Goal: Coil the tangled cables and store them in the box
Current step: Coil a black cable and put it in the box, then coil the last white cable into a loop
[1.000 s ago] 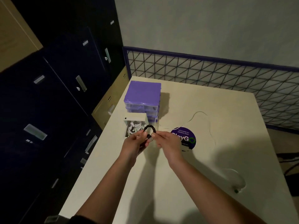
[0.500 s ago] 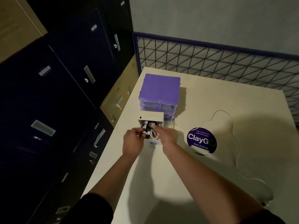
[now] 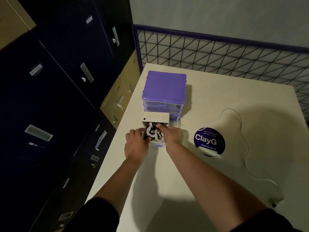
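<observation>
Cream tabletop point(image 3: 217, 101) is filling most of what I am seeing, with a pale wall behind it. At its left edge the small white box point(image 3: 156, 118) is sitting open, lid tipped up at the back, right in front of the purple drawer unit point(image 3: 164, 87) and touching it. Coiled cables point(image 3: 154, 133), white and black together, are lying packed inside the box. The right hand point(image 3: 169, 133) is reaching in from the box's right side, its index finger stretched out and pressing down on the cables; I cannot tell whether the other fingers are holding anything. The left hand point(image 3: 136, 143) is curling round the box's left wall, fingers hooked over the rim. To the right of the box a round purple ClayGo sticker point(image 3: 209, 141) is lying on the table, and beyond it a thin white cable point(image 3: 243, 136) is trailing loose towards the near right edge, well apart from the box. Behind the box a wire grid panel point(image 3: 217, 52) is standing along the table's back, and dark filing cabinets point(image 3: 58, 97) are rising left of the box.
</observation>
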`<action>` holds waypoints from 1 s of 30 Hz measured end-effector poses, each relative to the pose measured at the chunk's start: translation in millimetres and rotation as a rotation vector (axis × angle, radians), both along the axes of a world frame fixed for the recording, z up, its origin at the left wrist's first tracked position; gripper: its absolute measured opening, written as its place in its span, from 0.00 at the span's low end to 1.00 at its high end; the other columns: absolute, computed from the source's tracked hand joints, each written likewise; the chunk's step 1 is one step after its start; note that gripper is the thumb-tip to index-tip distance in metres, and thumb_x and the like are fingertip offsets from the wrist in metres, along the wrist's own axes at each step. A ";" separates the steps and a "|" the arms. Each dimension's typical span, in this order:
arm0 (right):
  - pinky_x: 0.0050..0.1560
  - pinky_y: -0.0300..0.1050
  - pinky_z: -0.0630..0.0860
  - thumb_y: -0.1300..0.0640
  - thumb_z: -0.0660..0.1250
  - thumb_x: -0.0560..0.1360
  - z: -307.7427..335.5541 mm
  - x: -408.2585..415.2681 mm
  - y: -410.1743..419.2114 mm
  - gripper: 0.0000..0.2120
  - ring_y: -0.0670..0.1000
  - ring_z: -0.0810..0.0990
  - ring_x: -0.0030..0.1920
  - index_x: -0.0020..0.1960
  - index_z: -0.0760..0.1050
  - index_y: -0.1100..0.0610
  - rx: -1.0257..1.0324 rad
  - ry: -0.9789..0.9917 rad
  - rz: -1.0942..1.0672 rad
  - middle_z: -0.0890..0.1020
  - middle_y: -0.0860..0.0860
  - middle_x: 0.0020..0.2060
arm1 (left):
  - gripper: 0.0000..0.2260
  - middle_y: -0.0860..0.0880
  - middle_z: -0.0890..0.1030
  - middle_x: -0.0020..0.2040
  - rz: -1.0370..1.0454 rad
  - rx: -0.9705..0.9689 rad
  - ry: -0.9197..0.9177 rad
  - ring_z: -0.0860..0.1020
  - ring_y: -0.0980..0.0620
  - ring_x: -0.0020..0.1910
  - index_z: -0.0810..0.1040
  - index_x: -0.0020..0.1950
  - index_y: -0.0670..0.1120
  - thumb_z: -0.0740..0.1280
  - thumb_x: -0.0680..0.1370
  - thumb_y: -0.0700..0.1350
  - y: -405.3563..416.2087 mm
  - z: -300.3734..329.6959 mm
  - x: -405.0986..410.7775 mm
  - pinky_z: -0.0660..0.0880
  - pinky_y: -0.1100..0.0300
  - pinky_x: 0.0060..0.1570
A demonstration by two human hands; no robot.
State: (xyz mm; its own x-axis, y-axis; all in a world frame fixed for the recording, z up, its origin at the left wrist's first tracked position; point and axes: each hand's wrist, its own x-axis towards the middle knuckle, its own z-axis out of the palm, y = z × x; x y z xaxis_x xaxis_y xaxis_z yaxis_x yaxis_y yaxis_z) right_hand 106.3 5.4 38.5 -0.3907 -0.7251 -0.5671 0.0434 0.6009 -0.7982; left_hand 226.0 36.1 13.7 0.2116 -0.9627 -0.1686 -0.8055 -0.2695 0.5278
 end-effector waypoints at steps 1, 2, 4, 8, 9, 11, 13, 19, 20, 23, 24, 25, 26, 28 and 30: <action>0.30 0.37 0.68 0.52 0.75 0.69 0.1 -2.4 0.9 0.12 0.46 0.74 0.29 0.46 0.84 0.60 -0.007 -0.005 0.008 0.80 0.50 0.31 | 0.20 0.46 0.72 0.61 -0.003 0.003 -0.004 0.66 0.46 0.64 0.71 0.67 0.48 0.67 0.77 0.51 0.6 -0.1 -0.1 0.72 0.50 0.52; 0.31 0.35 0.69 0.53 0.75 0.70 -0.1 -5.3 1.9 0.13 0.46 0.75 0.30 0.48 0.84 0.61 -0.017 -0.020 0.015 0.81 0.51 0.34 | 0.20 0.46 0.72 0.61 -0.006 0.003 -0.006 0.66 0.45 0.64 0.71 0.68 0.48 0.67 0.77 0.51 1.0 -0.1 -0.2 0.72 0.50 0.53; 0.34 0.34 0.69 0.54 0.74 0.70 0.1 -14.1 5.6 0.13 0.47 0.77 0.35 0.51 0.83 0.60 -0.038 -0.030 0.046 0.83 0.52 0.39 | 0.20 0.45 0.71 0.62 -0.014 0.005 -0.013 0.65 0.45 0.64 0.71 0.68 0.47 0.66 0.78 0.51 2.0 0.5 -1.3 0.71 0.49 0.54; 0.34 0.38 0.68 0.55 0.71 0.72 -0.4 -44.8 22.3 0.08 0.45 0.72 0.31 0.49 0.83 0.59 -0.072 0.024 0.105 0.78 0.47 0.30 | 0.19 0.44 0.70 0.63 -0.004 0.000 -0.044 0.65 0.44 0.64 0.71 0.68 0.48 0.65 0.78 0.49 8.3 7.1 -10.9 0.71 0.50 0.53; 0.36 0.39 0.69 0.56 0.71 0.73 -3.2 -55.7 28.8 0.08 0.46 0.73 0.32 0.48 0.83 0.60 -0.081 0.053 0.110 0.78 0.48 0.31 | 0.18 0.44 0.70 0.62 0.000 -0.016 -0.042 0.65 0.44 0.64 0.72 0.67 0.47 0.65 0.78 0.49 11.8 8.3 -15.5 0.71 0.50 0.53; 0.41 0.41 0.70 0.57 0.69 0.73 -5.4 -78.9 44.9 0.08 0.48 0.75 0.37 0.45 0.83 0.62 -0.101 0.142 0.126 0.81 0.53 0.35 | 0.17 0.44 0.70 0.61 0.002 -0.054 -0.012 0.66 0.44 0.63 0.72 0.65 0.46 0.66 0.78 0.48 20.8 10.1 -28.7 0.72 0.49 0.53; 0.39 0.41 0.68 0.59 0.68 0.74 -7.6 -101.4 62.0 0.09 0.50 0.74 0.38 0.39 0.81 0.64 -0.111 0.215 0.116 0.80 0.60 0.34 | 0.14 0.44 0.71 0.60 -0.012 -0.095 0.040 0.67 0.44 0.63 0.74 0.62 0.46 0.66 0.78 0.48 31.2 10.7 -44.5 0.73 0.48 0.52; 0.32 0.41 0.69 0.52 0.64 0.75 -15.4 -174.9 119.2 0.14 0.52 0.77 0.34 0.34 0.79 0.57 -0.047 0.615 0.233 0.79 0.52 0.30 | 0.10 0.47 0.76 0.57 -0.246 -0.079 0.041 0.69 0.47 0.59 0.78 0.59 0.48 0.63 0.80 0.48 63.3 1.4 -98.8 0.72 0.52 0.54; 0.31 0.42 0.67 0.51 0.63 0.74 -18.7 -187.3 129.6 0.16 0.51 0.75 0.32 0.31 0.76 0.57 -0.013 0.697 0.263 0.76 0.51 0.27 | 0.10 0.47 0.77 0.56 -0.290 -0.070 0.027 0.70 0.47 0.58 0.78 0.59 0.48 0.62 0.80 0.48 68.8 -1.5 -108.4 0.72 0.53 0.53; 0.28 0.44 0.59 0.55 0.61 0.75 -20.1 -218.9 162.3 0.19 0.51 0.68 0.30 0.27 0.64 0.57 0.036 0.732 0.288 0.71 0.54 0.26 | 0.12 0.51 0.78 0.54 -0.443 -0.028 0.000 0.71 0.50 0.54 0.78 0.58 0.49 0.57 0.81 0.47 83.8 -14.3 -135.9 0.68 0.59 0.49; 0.28 0.45 0.57 0.55 0.61 0.75 -19.3 -230.1 172.5 0.19 0.52 0.68 0.31 0.26 0.64 0.57 0.059 0.764 0.279 0.69 0.53 0.25 | 0.12 0.52 0.79 0.54 -0.492 -0.019 -0.014 0.71 0.51 0.53 0.78 0.57 0.50 0.56 0.81 0.48 88.5 -18.1 -144.5 0.66 0.61 0.48; 0.28 0.45 0.56 0.56 0.60 0.74 -17.7 -239.5 182.6 0.18 0.52 0.69 0.31 0.26 0.64 0.57 0.093 0.821 0.273 0.67 0.52 0.25 | 0.12 0.53 0.79 0.53 -0.531 -0.010 -0.023 0.72 0.51 0.53 0.78 0.55 0.51 0.55 0.80 0.48 92.2 -21.8 -152.3 0.65 0.62 0.47; 0.29 0.45 0.57 0.57 0.60 0.74 -16.1 -248.5 192.0 0.18 0.52 0.70 0.32 0.26 0.66 0.56 0.109 0.878 0.281 0.67 0.51 0.25 | 0.12 0.53 0.79 0.52 -0.555 0.000 -0.015 0.73 0.51 0.52 0.77 0.54 0.52 0.55 0.80 0.49 95.8 -23.4 -160.1 0.65 0.62 0.47; 0.36 0.44 0.71 0.59 0.61 0.74 -17.4 -265.8 207.4 0.14 0.54 0.77 0.41 0.33 0.79 0.53 0.101 0.923 0.273 0.77 0.51 0.33 | 0.12 0.53 0.80 0.50 -0.574 0.030 0.039 0.75 0.50 0.51 0.78 0.53 0.52 0.57 0.78 0.51 103.0 -23.8 -176.1 0.69 0.60 0.48; 0.50 0.46 0.76 0.60 0.61 0.75 -21.4 -280.6 222.8 0.13 0.54 0.77 0.53 0.47 0.84 0.50 0.104 0.899 0.258 0.81 0.51 0.49 | 0.12 0.52 0.81 0.47 -0.600 0.054 0.074 0.76 0.50 0.48 0.79 0.51 0.52 0.57 0.77 0.53 112.0 -23.2 -190.0 0.74 0.55 0.49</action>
State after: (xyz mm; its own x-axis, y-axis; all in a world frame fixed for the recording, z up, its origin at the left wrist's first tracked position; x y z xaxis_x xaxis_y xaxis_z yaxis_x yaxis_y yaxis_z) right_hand -174.4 228.3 17.1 -0.5478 -0.8129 -0.1980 -0.7074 0.5763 -0.4092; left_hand 36.0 148.1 -9.5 -0.3798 -0.9001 -0.2136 -0.7867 0.1927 0.5865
